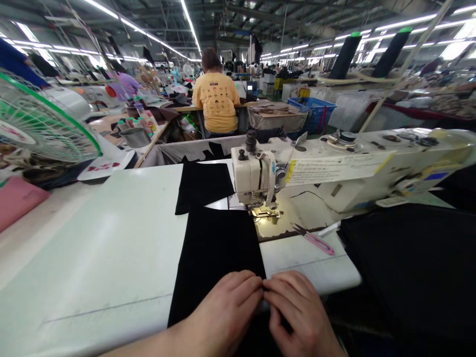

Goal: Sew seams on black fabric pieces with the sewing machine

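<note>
A black fabric panel point(219, 243) lies on the white table, its right edge running up to the presser foot of the sewing machine point(256, 173). At the table's front edge, my left hand point(236, 302) is closed on the panel's right edge, fingers curled over it. My right hand point(297, 310) pinches the same edge, its fingertips meeting those of my left. Both thumbs are mostly hidden. Beyond, a second black fabric piece point(204, 186) lies behind the machine's needle area, partly overlapped by the nearer panel.
Pink-handled thread snips point(316, 241) lie right of the needle. Dark fabric is piled point(412, 267) at the right. A green-rimmed fan point(40, 119) stands at the left, near a metal pot point(136, 138). A person in a yellow shirt point(216, 101) sits ahead, facing away.
</note>
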A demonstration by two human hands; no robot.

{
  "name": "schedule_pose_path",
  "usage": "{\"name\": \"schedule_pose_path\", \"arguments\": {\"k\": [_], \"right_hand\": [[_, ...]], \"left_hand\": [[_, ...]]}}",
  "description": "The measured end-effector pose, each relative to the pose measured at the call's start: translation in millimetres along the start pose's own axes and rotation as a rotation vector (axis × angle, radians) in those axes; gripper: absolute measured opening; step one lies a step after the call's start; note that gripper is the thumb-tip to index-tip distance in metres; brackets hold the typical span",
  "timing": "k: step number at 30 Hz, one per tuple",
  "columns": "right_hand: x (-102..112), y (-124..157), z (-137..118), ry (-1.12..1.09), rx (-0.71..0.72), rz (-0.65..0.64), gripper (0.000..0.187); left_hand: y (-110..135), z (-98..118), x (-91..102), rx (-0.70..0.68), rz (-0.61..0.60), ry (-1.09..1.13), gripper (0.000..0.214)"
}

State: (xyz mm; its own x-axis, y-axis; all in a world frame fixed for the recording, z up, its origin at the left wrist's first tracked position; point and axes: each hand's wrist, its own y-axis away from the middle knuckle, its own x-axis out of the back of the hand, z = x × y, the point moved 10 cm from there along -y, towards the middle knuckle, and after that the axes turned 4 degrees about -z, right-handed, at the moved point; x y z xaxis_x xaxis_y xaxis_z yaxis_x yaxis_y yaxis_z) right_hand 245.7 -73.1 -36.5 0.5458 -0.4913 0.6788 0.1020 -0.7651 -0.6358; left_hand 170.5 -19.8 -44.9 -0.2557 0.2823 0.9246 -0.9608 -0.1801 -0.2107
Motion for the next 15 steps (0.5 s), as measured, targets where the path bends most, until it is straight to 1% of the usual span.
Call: {"name": "schedule_pose_path", "arguments": {"k": [1, 2, 3, 5, 7, 8, 9, 11, 12, 13, 14, 15], "right_hand": [[-2.7, -1.9, 1.7, -0.001, -0.01, -0.014, 0.037], [-6.0, -4.4, 3.8, 0.0, -0.024, -0.027, 0.038], [-9.3, -7.6, 6.5, 0.002, -0.041, -0.038, 0.038], [-14.2, -15.3, 13.8, 0.003, -0.081, -0.061, 0.036], [-9.0, -22.2, 23.9, 0.016, -0.114, -0.062, 0.03], [1.6, -23.8, 31.3, 0.04, -0.134, -0.035, 0.026], [18.5, -23.1, 41.5, 0.081, -0.169, 0.016, 0.022], [67.6, -11.3, 71.9, 0.219, -0.31, 0.157, 0.016], [95.0, 0.3, 91.9, 0.307, -0.42, 0.213, 0.017], [119.7, 14.3, 113.7, 0.409, -0.542, 0.228, 0.021], [139.5, 28.6, 135.8, 0.521, -0.655, 0.192, 0.028], [155.8, 42.1, 156.1, 0.612, -0.739, 0.149, 0.034]], "left_hand": [[6.0, 5.3, -3.5, -0.057, 0.001, -0.06, 0.028], [9.3, 5.1, -6.1, -0.096, 0.003, -0.121, 0.031], [9.9, 0.7, -8.2, -0.123, -0.001, -0.171, 0.032], [4.9, -14.8, -8.2, -0.147, -0.004, -0.236, 0.033], [-3.5, -28.8, -2.6, -0.173, 0.015, -0.271, 0.033], [-7.7, -33.5, 1.2, -0.195, 0.031, -0.281, 0.032], [-11.6, -37.2, 4.9, -0.217, 0.045, -0.288, 0.032], [-18.7, -44.5, 11.5, -0.245, 0.066, -0.298, 0.033], [-22.1, -48.6, 13.9, -0.254, 0.07, -0.298, 0.034], [-25.5, -53.6, 15.4, -0.258, 0.066, -0.293, 0.034], [-28.8, -59.2, 16.8, -0.261, 0.063, -0.284, 0.034], [-32.2, -65.8, 18.2, -0.26, 0.059, -0.269, 0.034]]}}
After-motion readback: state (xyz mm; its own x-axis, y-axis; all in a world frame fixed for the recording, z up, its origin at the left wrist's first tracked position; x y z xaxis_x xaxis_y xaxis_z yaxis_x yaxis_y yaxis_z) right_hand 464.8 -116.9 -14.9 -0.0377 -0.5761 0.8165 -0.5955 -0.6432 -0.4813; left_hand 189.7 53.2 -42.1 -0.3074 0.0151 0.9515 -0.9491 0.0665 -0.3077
